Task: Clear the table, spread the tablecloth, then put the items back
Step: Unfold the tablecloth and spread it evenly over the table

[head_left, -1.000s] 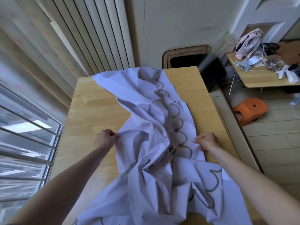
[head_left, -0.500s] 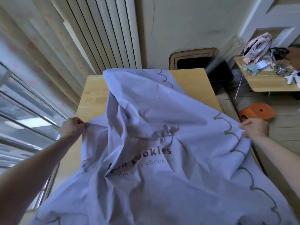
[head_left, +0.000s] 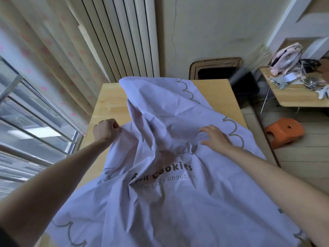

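Tablecloth point(head_left: 178, 202) edge pinched in L hand point(head_left: 105, 130); R hand point(head_left: 214, 137) flat on it.

Lavender tablecloth point(head_left: 178, 202) with grey scalloped border, black lettering.

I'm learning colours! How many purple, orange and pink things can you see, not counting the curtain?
Purple: 1, the tablecloth
Orange: 1, the stool
Pink: 1, the fan
Total: 3
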Tool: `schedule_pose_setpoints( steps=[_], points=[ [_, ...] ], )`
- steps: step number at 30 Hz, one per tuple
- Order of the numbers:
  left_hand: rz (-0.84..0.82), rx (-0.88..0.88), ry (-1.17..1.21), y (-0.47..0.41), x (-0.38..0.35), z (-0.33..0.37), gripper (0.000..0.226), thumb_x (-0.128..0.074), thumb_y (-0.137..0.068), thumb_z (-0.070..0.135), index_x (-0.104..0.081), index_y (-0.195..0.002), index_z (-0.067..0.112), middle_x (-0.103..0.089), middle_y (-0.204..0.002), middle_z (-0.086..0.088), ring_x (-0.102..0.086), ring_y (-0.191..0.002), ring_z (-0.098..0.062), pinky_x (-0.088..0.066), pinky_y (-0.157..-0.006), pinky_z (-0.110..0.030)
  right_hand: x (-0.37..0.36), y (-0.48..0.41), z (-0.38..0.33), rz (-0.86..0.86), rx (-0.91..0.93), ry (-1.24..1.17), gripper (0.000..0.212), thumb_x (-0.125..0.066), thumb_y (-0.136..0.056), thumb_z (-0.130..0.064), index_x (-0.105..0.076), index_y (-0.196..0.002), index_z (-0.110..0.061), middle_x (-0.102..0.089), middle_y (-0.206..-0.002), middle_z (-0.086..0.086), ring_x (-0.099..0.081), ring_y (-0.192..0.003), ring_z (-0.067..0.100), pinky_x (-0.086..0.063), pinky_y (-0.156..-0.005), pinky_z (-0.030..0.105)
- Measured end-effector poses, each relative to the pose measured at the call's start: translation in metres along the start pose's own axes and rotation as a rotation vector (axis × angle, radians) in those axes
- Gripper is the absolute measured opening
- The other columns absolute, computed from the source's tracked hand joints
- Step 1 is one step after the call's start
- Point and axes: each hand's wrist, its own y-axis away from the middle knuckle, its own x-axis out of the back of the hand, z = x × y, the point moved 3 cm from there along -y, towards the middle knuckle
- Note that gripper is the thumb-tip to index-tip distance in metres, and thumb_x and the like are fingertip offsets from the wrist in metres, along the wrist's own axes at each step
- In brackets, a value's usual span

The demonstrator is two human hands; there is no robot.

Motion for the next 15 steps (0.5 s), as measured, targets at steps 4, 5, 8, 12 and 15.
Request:
schedule_pose_setpoints(
  steps=[4, 5, 8, 12, 15],
  points=[
    [0.018, -0.026, 0.026, 0.005, 0.001, 0.011, 0.011, -0.069, -0.078, 0.019, -0.067, -0.082, 0.009, -0.07, -0.092, -0.016, -0.06, -0.093, -0.035, -0.04, -0.074, -0.034, -0.035, -0.004, -0.091, -0.022, 0.144, 0.111, 0.074, -0.074, -0.072, -0.043, -0.043, -0.135, -0.02, -0.045, -0.133, 0.005, -0.039, -0.126, 0.027, -0.034, -0.102, 0.039],
    [0.023, -0.031, 0.034, 0.005, 0.002, 0.013, 0.01, -0.069, -0.078, 0.018, -0.067, -0.082, 0.009, -0.07, -0.091, -0.015, -0.06, -0.092, -0.035, -0.04, -0.073, -0.033, -0.043, -0.006, -0.103, -0.008, 0.126, 0.154, 0.069, -0.071, -0.074, -0.044, -0.044, -0.132, -0.017, -0.046, -0.133, 0.006, -0.04, -0.125, 0.028, -0.035, -0.101, 0.041],
    [0.029, -0.028, 0.059, 0.006, 0.003, 0.01, 0.011, -0.07, -0.077, 0.019, -0.067, -0.081, 0.009, -0.07, -0.089, -0.014, -0.06, -0.091, -0.035, -0.04, -0.074, -0.033, -0.051, -0.015, -0.119, 0.103, 0.098, 0.233, 0.039, -0.06, -0.087, -0.033, -0.051, -0.117, -0.01, -0.055, -0.123, 0.01, -0.049, -0.116, 0.029, -0.037, -0.094, 0.039],
    [0.055, 0.01, 0.058, 0.004, 0.009, -0.003, 0.016, -0.07, -0.08, 0.023, -0.068, -0.084, 0.008, -0.07, -0.091, -0.015, -0.061, -0.09, -0.036, -0.04, -0.071, -0.032, -0.045, -0.022, -0.118, 0.145, 0.105, 0.171, 0.019, -0.05, -0.094, -0.019, -0.057, -0.102, -0.003, -0.064, -0.108, 0.017, -0.057, -0.104, 0.033, -0.042, -0.081, 0.037],
    [0.071, 0.088, 0.046, -0.003, 0.015, -0.021, 0.012, -0.067, -0.082, 0.021, -0.07, -0.086, 0.011, -0.069, -0.095, -0.018, -0.06, -0.095, -0.036, -0.042, -0.077, -0.034, -0.029, -0.028, -0.105, 0.186, 0.08, 0.155, 0.013, -0.052, -0.089, -0.01, -0.058, -0.099, -0.004, -0.065, -0.105, 0.019, -0.059, -0.101, 0.036, -0.044, -0.077, 0.039]
  ],
)
